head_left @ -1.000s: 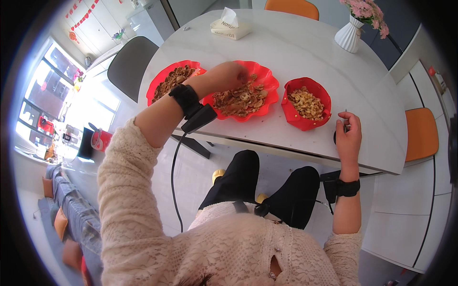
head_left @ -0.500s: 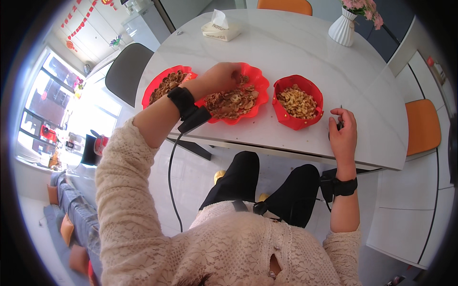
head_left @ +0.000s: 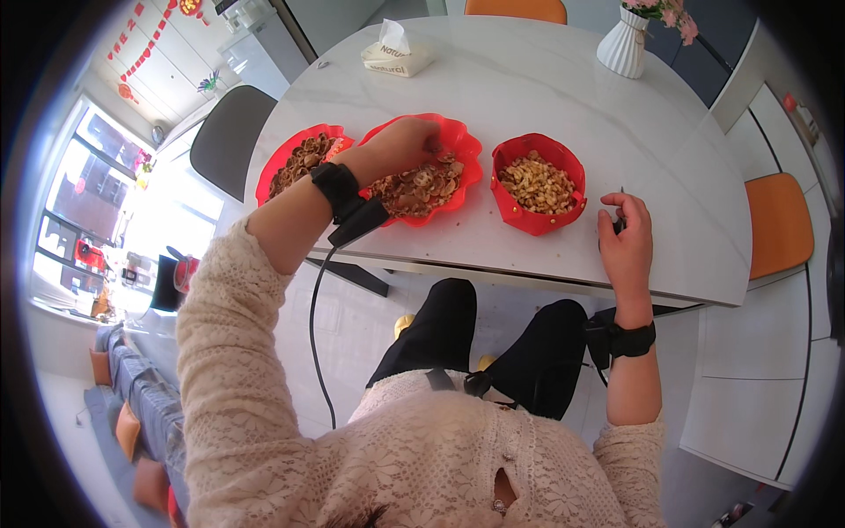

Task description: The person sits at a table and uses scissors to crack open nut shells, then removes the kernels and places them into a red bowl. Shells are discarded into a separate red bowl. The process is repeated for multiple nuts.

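Three red scalloped plastic bowls are ranged along the white marble-patterned desk (head_left: 546,97). The left hand (head_left: 403,145) is sunk, fingers curled, into the middle bowl of brown shells (head_left: 422,180); the right hand (head_left: 627,239), closed on a small dark tool, rests just right of the bowl of pale kernels (head_left: 539,183).

— What colours sit on the table (head_left: 563,97)?

— It is white marble with faint grey veins. Three red bowls: the left bowl (head_left: 283,161) at ten o'clock holds dark brown shells, the middle bowl (head_left: 458,145) tan and brown shell pieces, the right bowl (head_left: 539,217) at one o'clock pale yellow kernels.

— And further off?

— A white ribbed vase (head_left: 623,48) with pink flowers at one o'clock, a white tissue box (head_left: 396,58) at twelve, orange chairs (head_left: 778,225) and a grey chair (head_left: 227,136).

— Clothing?

— A cream lace sweater (head_left: 264,387), black trousers (head_left: 493,343), black wristbands (head_left: 334,189).
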`<state>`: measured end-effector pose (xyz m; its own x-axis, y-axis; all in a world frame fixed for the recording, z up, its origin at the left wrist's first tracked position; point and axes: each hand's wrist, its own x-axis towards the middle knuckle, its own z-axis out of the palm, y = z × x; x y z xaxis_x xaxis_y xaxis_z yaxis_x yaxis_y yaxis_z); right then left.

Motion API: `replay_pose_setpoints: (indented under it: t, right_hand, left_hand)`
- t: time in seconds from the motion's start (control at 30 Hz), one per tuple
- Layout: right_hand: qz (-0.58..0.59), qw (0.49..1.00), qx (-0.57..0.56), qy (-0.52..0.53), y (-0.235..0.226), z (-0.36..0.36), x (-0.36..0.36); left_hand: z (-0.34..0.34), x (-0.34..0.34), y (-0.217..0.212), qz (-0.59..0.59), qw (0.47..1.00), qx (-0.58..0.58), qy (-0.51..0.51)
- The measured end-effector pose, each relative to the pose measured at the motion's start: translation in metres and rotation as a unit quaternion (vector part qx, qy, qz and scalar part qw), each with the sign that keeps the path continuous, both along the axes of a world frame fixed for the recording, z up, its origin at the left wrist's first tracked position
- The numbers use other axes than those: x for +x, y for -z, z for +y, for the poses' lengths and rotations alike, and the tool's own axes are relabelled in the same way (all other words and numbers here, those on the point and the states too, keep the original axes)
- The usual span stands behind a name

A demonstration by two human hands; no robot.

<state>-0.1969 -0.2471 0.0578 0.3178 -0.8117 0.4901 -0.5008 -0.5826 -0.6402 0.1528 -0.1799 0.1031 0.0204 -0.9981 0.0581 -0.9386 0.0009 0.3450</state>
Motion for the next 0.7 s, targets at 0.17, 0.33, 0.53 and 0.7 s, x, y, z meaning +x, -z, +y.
replay_pose_setpoints:
  t: [0.17,0.33,0.53,0.7]
  right_hand:
    - [0.001,1.0,0.001,-0.004,0.0,0.0,-0.001]
    - [0.003,1.0,-0.007,-0.002,0.001,-0.001,-0.001]
    - [-0.005,1.0,-0.017,0.001,0.003,-0.001,-0.001]
    - [-0.004,1.0,-0.026,-0.001,0.003,-0.002,-0.001]
  left_hand:
    - [-0.001,0.003,0.004,-0.026,1.0,0.002,0.005]
    - [0.002,0.004,0.009,-0.02,1.0,-0.005,0.01]
    - [0.004,0.007,0.009,-0.058,0.998,-0.007,0.012]
    - [0.01,0.004,0.006,-0.01,1.0,0.007,-0.028]
